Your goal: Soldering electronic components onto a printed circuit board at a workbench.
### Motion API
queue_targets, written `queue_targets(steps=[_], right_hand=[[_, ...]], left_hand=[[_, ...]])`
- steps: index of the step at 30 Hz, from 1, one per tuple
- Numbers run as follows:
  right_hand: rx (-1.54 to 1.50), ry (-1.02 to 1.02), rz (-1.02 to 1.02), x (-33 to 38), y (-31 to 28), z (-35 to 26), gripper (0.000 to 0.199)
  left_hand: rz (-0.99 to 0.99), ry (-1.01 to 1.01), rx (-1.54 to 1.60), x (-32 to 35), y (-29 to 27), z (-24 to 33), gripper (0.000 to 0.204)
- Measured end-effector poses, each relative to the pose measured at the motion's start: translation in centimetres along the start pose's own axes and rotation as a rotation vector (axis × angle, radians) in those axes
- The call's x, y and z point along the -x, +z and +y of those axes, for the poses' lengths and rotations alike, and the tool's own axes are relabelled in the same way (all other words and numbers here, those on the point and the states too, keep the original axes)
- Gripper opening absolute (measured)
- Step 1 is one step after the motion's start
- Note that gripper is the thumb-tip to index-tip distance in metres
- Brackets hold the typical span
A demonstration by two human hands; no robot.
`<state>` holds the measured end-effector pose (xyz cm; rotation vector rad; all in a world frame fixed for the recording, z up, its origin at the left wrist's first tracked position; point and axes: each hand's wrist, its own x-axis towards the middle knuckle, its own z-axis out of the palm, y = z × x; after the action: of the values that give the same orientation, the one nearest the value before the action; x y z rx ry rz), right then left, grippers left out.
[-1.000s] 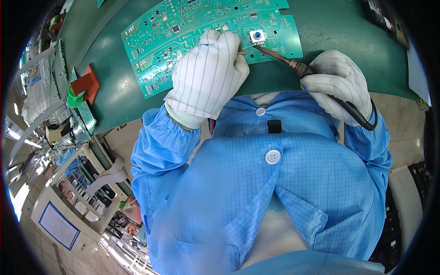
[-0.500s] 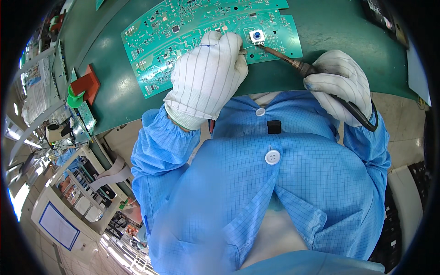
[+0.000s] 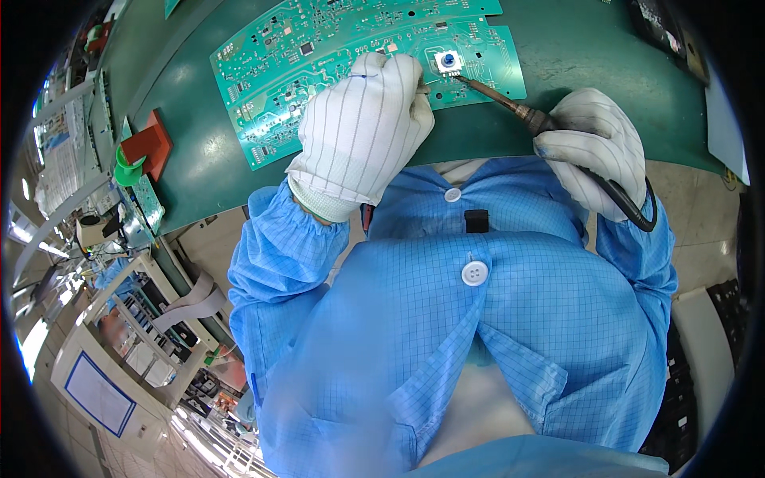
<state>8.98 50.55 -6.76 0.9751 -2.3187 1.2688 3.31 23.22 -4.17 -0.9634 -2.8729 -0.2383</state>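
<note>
A green circuit board (image 3: pixel 279 95) lies on the bench. On its right part stands a white square component with a blue round centre (image 3: pixel 449 62). My right hand (image 3: pixel 598 143), in a white striped glove, is closed around the handle of a soldering iron (image 3: pixel 510 103). The iron's tip meets the row of pins on the component's near edge. My left hand (image 3: pixel 362 131), gloved alike, rests over the board with its fingers curled in, left of the component. Whatever its fingertips pinch is too small and hidden to name.
The green bench top (image 3: pixel 590 48) carries a dark device (image 3: pixel 665 36) at the far right. To the left are a red-brown block (image 3: pixel 151 146) and a green round spool-like piece (image 3: pixel 129 167). Racks and equipment (image 3: pixel 151 319) stand beyond on the left.
The soldering iron's tip has shifted slightly right along the component's pins, with my right hand moving a little the same way. My left hand has barely moved.
</note>
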Motion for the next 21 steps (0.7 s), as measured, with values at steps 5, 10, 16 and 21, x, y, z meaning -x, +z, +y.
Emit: queue_targets(steps=[5, 10, 16, 21], right_hand=[[0.007, -0.009, 0.002, 0.0, 0.1, 0.0, 0.029], [0.011, -0.012, 0.004, -0.1, 0.3, 0.0, 0.028], [-0.056, -0.016, -0.016, 0.0, -0.6, 0.4, 0.028], [-0.038, 0.004, 0.051, 0.8, -1.5, 1.2, 0.025]], left_hand=[[0.001, 0.009, -0.004, 0.0, -0.2, 0.0, 0.014], [0.048, 0.013, 0.022, 0.0, 0.1, -0.1, 0.014], [0.031, -0.003, 0.010, -0.4, 0.1, 0.0, 0.013], [0.049, 0.010, 0.012, -0.4, 0.3, 0.0, 0.013]])
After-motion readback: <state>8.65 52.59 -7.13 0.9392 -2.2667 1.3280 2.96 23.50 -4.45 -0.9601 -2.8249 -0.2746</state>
